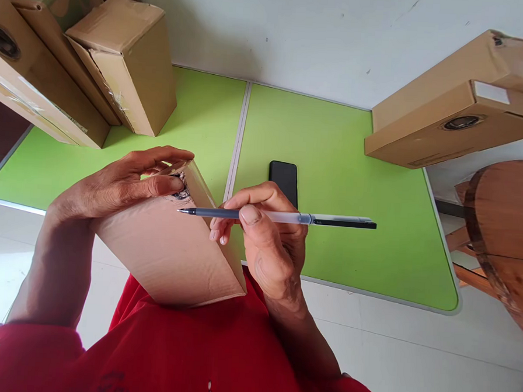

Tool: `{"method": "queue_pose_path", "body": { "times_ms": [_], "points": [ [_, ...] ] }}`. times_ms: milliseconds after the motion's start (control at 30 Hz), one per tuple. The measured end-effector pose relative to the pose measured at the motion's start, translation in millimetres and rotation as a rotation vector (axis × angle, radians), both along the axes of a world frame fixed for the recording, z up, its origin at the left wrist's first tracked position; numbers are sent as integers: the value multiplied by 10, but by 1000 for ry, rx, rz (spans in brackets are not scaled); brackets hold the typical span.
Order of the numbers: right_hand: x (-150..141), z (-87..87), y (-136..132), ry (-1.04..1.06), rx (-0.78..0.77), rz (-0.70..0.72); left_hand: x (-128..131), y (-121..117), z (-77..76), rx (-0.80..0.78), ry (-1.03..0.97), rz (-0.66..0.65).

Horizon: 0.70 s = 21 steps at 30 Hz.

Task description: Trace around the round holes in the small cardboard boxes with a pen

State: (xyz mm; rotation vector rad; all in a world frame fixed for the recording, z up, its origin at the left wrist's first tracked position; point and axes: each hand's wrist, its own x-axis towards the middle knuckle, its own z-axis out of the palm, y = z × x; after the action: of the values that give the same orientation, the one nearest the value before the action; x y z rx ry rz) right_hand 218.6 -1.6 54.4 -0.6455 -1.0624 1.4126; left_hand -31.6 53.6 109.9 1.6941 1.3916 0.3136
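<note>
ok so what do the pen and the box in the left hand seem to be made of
The pen is most likely glossy plastic, as it looks smooth and partly see-through. The box appears to be matt cardboard, going by its plain brown face and folded edges; whether corrugated, I can't tell.

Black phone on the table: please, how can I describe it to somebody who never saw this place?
Find the bright green table divided by a pale narrow strip. Just right of this strip, partly hidden by the person's right hand, lies the flat black rectangular phone. It is small, thin and dark, unlike the bulky brown cardboard boxes on either side.
</note>
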Motion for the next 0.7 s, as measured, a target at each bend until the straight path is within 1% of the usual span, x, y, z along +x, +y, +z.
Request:
{"method": "queue_pose_path", "body": {
  "times_ms": [133, 300, 567, 700],
  "points": [
    [16, 0, 19, 5, 20, -33, -49, 6, -40, -4, -35, -16],
    [8, -2, 23, 9, 14, -43, -72, -4, -64, -31, -81, 7],
    [24, 10, 26, 19, 27, -54, -43, -13, -38, 12, -18, -2],
    [49, 10, 39, 11, 66, -131, -25, -13, -26, 19, 0, -8]
  ]
}}
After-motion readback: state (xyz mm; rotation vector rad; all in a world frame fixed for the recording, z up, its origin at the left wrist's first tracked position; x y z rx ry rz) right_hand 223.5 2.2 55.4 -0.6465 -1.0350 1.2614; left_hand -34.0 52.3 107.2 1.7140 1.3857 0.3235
